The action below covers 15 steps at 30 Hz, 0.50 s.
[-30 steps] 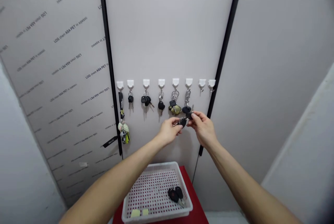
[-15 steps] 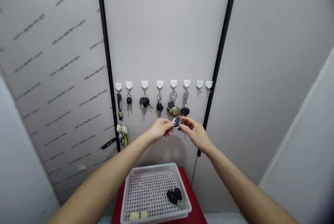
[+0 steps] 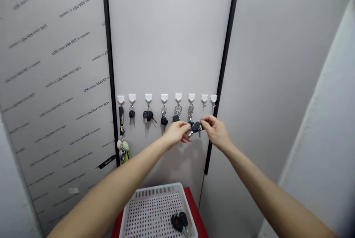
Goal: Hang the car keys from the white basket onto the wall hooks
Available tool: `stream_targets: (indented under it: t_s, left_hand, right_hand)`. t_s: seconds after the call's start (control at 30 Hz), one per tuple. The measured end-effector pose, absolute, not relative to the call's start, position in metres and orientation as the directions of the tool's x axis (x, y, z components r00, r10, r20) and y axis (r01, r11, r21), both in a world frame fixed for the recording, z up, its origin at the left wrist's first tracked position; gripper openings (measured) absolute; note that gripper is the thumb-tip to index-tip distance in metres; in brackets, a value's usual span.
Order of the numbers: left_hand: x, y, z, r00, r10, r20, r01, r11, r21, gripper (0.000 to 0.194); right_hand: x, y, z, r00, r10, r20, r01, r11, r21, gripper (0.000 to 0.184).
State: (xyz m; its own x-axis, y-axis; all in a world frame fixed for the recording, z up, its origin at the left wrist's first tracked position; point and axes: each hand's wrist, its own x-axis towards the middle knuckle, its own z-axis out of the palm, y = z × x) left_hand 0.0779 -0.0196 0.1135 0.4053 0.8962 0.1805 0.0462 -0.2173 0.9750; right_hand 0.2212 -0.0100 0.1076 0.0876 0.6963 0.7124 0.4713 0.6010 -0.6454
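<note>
Both hands meet in front of the wall, pinching a black key fob with keys (image 3: 195, 127) between them. My left hand (image 3: 178, 133) grips its left end and my right hand (image 3: 215, 130) grips its right end. The fob hangs just below a row of white hooks (image 3: 164, 98). Several hooks on the left carry key bunches (image 3: 148, 115), one with a strap and a plush charm (image 3: 122, 145). The two rightmost hooks (image 3: 208, 98) are bare.
A white perforated basket (image 3: 155, 212) sits on a red surface (image 3: 194, 212) below, holding black key fobs (image 3: 179, 221). Black vertical strips (image 3: 109, 64) divide the grey wall panels. A printed protective film covers the left panel.
Both hands, with the fob between them, have risen nearer the hooks and shifted slightly right. The camera has tilted up, so less of the basket shows.
</note>
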Motion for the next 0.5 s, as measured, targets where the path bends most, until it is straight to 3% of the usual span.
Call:
stream_targets:
  t_s: [0.17, 0.37, 0.5]
  left_hand:
    - [0.112, -0.015, 0.132, 0.442, 0.869, 0.221, 0.144, -0.311, 0.939, 0.026]
    - [0.133, 0.002, 0.134, 0.37, 0.857, 0.358, 0.443, -0.502, 0.743, 0.036]
    - [0.128, 0.002, 0.132, 0.348, 0.858, 0.378, 0.587, -0.514, 0.625, 0.043]
  right_hand:
    - [0.238, 0.017, 0.14, 0.238, 0.687, 0.686, 0.491, 0.524, -0.696, 0.013]
    - [0.248, 0.039, 0.161, 0.313, 0.597, 0.739, 0.729, 0.347, -0.589, 0.015]
    - [0.244, 0.037, 0.163, 0.291, 0.604, 0.742, 0.848, 0.196, -0.492, 0.017]
